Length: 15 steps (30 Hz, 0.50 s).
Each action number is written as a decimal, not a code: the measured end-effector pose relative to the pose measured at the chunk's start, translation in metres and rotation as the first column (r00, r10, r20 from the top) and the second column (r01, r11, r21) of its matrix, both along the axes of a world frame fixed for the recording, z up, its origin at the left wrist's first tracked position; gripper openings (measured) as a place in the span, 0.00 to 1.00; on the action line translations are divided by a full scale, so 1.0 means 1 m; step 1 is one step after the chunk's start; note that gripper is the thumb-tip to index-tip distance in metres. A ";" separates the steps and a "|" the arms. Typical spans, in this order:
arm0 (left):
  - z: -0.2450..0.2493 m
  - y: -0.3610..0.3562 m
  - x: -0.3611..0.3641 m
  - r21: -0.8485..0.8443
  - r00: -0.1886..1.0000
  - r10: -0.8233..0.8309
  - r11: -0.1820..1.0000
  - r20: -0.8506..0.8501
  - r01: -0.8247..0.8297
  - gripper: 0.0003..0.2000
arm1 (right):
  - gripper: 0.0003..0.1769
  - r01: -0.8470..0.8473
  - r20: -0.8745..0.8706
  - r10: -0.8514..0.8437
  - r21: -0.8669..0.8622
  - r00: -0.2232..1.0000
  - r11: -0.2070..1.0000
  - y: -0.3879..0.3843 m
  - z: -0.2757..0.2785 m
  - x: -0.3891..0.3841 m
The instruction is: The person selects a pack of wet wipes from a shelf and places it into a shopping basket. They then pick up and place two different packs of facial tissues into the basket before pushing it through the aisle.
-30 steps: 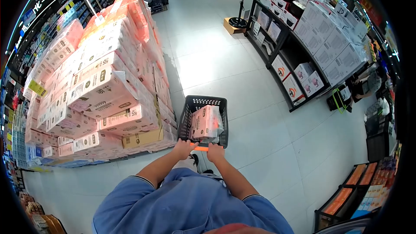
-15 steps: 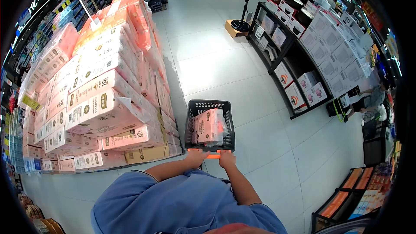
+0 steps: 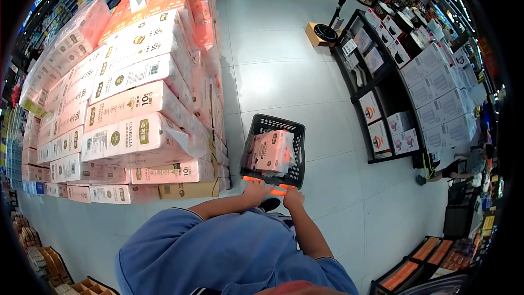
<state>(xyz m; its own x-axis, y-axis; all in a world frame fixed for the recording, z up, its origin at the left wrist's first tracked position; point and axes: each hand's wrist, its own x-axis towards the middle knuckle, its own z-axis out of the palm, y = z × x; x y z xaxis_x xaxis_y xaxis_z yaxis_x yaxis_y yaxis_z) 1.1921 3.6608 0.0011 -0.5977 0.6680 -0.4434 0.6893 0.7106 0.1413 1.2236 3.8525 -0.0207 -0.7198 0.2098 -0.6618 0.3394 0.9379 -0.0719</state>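
Observation:
Both of my hands are closed round the orange handle of a black shopping basket with holes in its walls. My left hand holds the handle's left part, and my right hand grips its right end. Inside the basket lies a pink pack in clear plastic wrap, like the packs stacked to my left. Its far side is partly covered by crumpled plastic. Below the handle, one dark shoe shows on the floor.
A tall stack of pink and white wrapped packs rises close on the left. On the right stands a black shelf with boxed goods. Further ahead, a fan's round base rests on a box. A person is at the far right.
The basket sits slightly further right and higher in view, tilted a little clockwise, with both hands still on its handle. The shelf and fan have shifted right in view.

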 end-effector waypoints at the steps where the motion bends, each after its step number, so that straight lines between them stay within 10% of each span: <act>1: -0.004 0.001 -0.003 -0.018 0.999 0.010 1.000 -0.038 -0.011 0.33 | 0.20 -0.009 -0.017 0.009 0.007 1.000 1.000 0.001 0.002 -0.012; 15: -0.012 0.012 -0.036 0.052 0.999 0.001 0.999 -0.034 0.001 0.31 | 0.21 -0.081 -0.023 0.078 -0.182 0.997 0.980 0.035 -0.013 -0.030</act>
<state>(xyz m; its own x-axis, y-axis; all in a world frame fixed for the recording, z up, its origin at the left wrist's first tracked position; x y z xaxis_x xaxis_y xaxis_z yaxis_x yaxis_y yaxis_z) 1.1556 3.6724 -0.0111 -0.6120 0.6894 -0.3876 0.6941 0.7031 0.1547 1.1935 3.8880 -0.0342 -0.7397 0.0287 -0.6723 0.2622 0.9324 -0.2486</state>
